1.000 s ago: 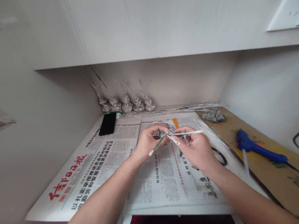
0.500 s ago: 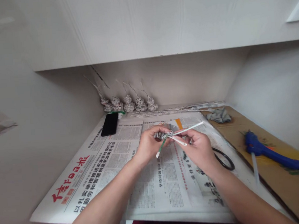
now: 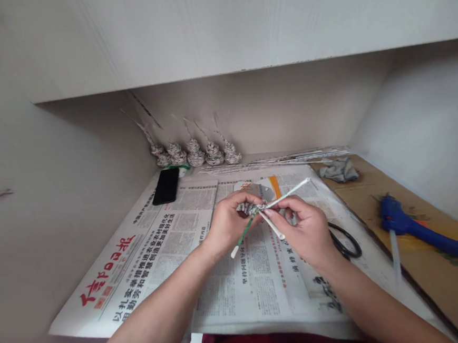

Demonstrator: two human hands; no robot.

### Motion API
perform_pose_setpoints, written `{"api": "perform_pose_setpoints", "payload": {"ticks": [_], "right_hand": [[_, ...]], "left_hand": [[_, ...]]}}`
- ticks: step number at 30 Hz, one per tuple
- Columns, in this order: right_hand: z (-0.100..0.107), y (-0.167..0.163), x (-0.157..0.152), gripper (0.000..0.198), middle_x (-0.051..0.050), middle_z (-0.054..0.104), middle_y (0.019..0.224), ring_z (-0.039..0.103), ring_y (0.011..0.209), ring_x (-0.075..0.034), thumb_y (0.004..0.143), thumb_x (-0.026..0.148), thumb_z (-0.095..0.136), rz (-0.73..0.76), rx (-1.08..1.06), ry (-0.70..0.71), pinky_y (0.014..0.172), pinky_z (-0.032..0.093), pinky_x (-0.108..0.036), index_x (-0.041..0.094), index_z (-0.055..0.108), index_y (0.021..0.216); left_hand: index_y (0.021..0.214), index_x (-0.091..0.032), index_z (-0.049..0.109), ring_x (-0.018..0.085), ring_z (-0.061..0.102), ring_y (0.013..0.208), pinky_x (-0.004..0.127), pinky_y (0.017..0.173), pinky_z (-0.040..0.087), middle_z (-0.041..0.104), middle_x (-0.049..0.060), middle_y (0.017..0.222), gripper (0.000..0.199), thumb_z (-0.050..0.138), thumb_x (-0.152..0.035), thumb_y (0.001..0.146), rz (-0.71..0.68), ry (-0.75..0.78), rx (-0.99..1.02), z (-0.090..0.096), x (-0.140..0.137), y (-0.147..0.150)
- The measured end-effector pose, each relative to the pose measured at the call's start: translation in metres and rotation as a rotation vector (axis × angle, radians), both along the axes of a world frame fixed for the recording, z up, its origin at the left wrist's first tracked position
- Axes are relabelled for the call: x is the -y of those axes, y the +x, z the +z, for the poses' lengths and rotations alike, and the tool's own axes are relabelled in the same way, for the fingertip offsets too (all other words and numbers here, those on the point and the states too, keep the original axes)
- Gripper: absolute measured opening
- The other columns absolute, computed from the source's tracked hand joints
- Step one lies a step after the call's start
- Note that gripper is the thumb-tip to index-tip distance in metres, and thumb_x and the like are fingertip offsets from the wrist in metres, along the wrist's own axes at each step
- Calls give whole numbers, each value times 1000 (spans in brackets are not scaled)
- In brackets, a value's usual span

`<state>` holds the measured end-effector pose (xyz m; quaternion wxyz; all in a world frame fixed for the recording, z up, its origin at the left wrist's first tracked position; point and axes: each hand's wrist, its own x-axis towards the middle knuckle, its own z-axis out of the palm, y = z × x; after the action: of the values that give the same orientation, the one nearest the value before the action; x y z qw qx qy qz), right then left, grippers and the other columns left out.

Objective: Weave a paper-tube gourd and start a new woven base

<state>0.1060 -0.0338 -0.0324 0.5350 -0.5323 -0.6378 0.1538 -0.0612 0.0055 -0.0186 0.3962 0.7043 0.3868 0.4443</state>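
Head view, centre: a small grey-and-white piece woven from rolled newspaper point(image 3: 251, 209) is held over the table between the 2 hands, partly hidden by fingers.
Bare left hand point(image 3: 227, 222): curled nearly closed, thumb and fingers holding the woven piece at their tips, on the side facing the other hand.
Bare right hand point(image 3: 302, 224): half curled, thumb and index finger drawn close together just beside the woven piece; I cannot tell whether they grip it or a tube.
Tubes: 3 stick out of the woven piece; a slim white paper tube point(image 3: 290, 192) slants up over the right fingers, a thicker white paper tube point(image 3: 273, 226) points down towards the right thumb, a green paper tube with a white tip point(image 3: 245, 230) points down beside the left hand.
Near the right wrist: a black curved loop point(image 3: 351, 244), partly hidden.
Left room: printed newspaper sheets point(image 3: 196, 264) spread from the left hand to a black rectangular phone point(image 3: 165, 186), well apart.
Right edge: brown flat cardboard point(image 3: 368, 197) carries a blue glue gun point(image 3: 420, 233), well apart from the right hand.
Back edge: 5 gourd-shaped woven paper forms point(image 3: 196, 158) and a bundle of thin paper rods point(image 3: 268, 164).
Above: a white overhanging panel point(image 3: 218, 35).
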Motion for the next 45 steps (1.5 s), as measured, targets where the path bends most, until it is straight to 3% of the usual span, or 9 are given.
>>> {"api": "perform_pose_setpoints", "payload": {"ticks": [7, 13, 18, 28, 32, 40, 45], "right_hand": [[-6, 1, -1, 5, 0, 63, 77, 51, 64, -13, 80, 27, 68, 35, -69, -15, 62, 43, -27, 22, 66, 80], [-8, 4, -4, 9, 0, 64, 77, 51, 67, -14, 82, 30, 66, 101, -169, -79, 65, 42, -28, 21, 63, 82], [-4, 5, -4, 11, -2, 65, 79, 52, 68, -15, 81, 30, 67, 133, -208, -116, 64, 42, -28, 19, 64, 83], [0, 4, -4, 11, -2, 65, 79, 53, 69, -15, 80, 28, 66, 167, -210, -127, 65, 42, -28, 18, 63, 82], [0, 4, -4, 11, -3, 66, 81, 54, 70, -15, 80, 29, 67, 172, -220, -126, 65, 42, -28, 19, 62, 81], [1, 6, -4, 12, -1, 65, 75, 51, 64, -14, 79, 29, 67, 169, -235, -131, 62, 42, -27, 19, 63, 78], [0, 6, -4, 12, -2, 64, 74, 52, 65, -15, 80, 30, 67, 178, -236, -129, 62, 43, -28, 19, 63, 78]], "left_hand": [[88, -16, 67, 19, 63, 91, 21, 65, 50, 68, 7, 97, 26, 77, -32, 70, -20, -18, 16, -2, 1, 1], [99, -14, 63, 15, 63, 82, 24, 67, 53, 65, 8, 100, 33, 75, -31, 73, -205, -155, 108, 4, 0, -3], [93, -12, 60, 12, 62, 70, 28, 63, 57, 63, 7, 94, 32, 75, -33, 74, -291, -272, 223, 5, -4, -5], [82, -11, 62, 9, 61, 60, 22, 54, 55, 65, 3, 78, 31, 82, -26, 64, -231, -293, 278, -4, -11, -4], [79, -10, 63, 10, 63, 62, 22, 53, 55, 68, 5, 84, 33, 85, -24, 59, -213, -319, 303, -2, -11, -3], [77, -9, 68, 14, 67, 70, 25, 58, 59, 71, 10, 99, 28, 83, -28, 63, -226, -353, 323, 3, -11, -5], [73, -9, 68, 15, 67, 70, 25, 57, 58, 71, 8, 89, 28, 83, -30, 62, -181, -304, 299, 4, -7, -2]]}}
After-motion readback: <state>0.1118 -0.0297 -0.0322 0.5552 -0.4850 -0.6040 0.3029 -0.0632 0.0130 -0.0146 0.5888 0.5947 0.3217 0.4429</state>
